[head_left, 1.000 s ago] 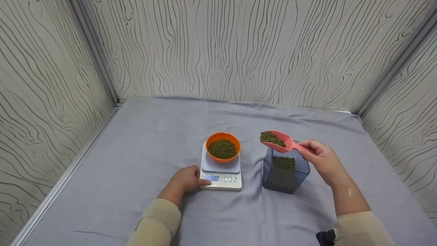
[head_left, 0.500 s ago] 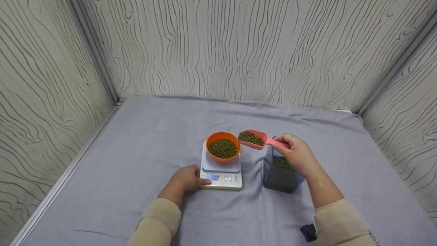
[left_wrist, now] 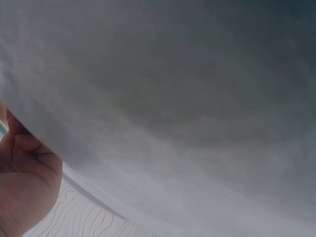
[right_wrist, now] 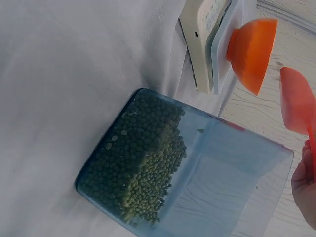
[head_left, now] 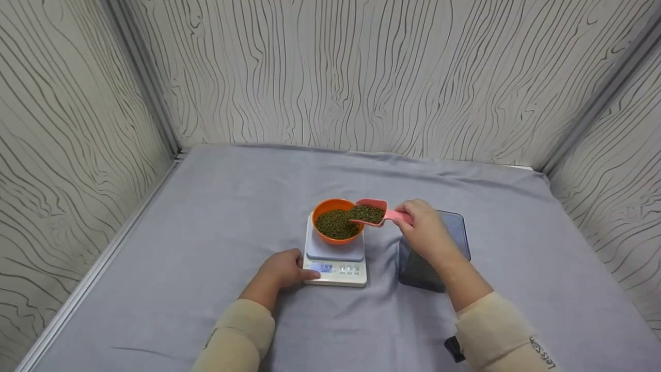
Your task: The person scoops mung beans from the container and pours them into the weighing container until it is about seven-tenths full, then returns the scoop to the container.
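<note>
My right hand [head_left: 424, 230] grips the handle of a pink scoop [head_left: 383, 211] heaped with green mung beans [head_left: 367, 213]. The scoop's lip reaches over the right rim of an orange bowl [head_left: 336, 242], which also holds mung beans. That bowl stands on the platform of a white kitchen scale [head_left: 347, 279], whose display reads about 502. At the scale's front left corner my left hand [head_left: 281, 268] holds the edge, thumb on top beside the display; its other fingers are mostly hidden. Below the right forearm stands a clear bluish box [right_wrist: 222, 163], partly filled with mung beans.
A wrinkled grey cloth [head_left: 232, 206] covers the table. Wood-patterned panels [head_left: 330, 77] rise behind and at both sides. In the left wrist view, blurred cloth fills most of the picture.
My right hand has carried the loaded scoop leftward from above the clear box to the orange bowl's rim. The left hand stays at the scale; the display still reads about 502.
</note>
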`<state>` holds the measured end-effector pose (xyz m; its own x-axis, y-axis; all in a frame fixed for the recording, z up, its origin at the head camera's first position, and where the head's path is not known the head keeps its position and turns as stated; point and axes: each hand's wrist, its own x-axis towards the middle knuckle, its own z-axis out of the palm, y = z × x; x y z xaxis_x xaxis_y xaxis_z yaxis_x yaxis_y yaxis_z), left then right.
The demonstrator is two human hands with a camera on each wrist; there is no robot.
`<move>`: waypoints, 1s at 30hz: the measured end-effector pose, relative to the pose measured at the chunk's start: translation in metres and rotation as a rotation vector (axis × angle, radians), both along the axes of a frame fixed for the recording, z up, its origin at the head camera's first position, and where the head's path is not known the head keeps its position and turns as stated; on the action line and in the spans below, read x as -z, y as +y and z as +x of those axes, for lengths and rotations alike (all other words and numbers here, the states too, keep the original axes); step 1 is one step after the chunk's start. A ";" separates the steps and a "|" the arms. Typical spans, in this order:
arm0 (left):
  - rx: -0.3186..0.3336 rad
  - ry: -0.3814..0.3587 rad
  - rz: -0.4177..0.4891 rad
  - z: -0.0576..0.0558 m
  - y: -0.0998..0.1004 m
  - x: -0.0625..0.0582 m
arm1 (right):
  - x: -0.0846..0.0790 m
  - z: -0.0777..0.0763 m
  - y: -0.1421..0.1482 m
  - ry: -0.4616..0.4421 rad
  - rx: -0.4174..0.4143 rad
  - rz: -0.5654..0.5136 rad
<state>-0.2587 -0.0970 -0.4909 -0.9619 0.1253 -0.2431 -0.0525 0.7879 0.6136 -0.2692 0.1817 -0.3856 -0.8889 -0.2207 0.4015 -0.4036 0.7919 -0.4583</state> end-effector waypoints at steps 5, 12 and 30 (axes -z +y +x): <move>-0.004 -0.020 0.009 0.000 0.001 -0.001 | -0.002 0.002 -0.009 0.040 -0.011 0.049; -0.001 -0.025 -0.002 0.000 0.001 -0.001 | -0.004 0.008 -0.019 0.221 -0.095 0.140; -0.021 -0.023 0.012 0.001 0.000 0.000 | -0.002 0.005 -0.028 0.591 -0.182 0.296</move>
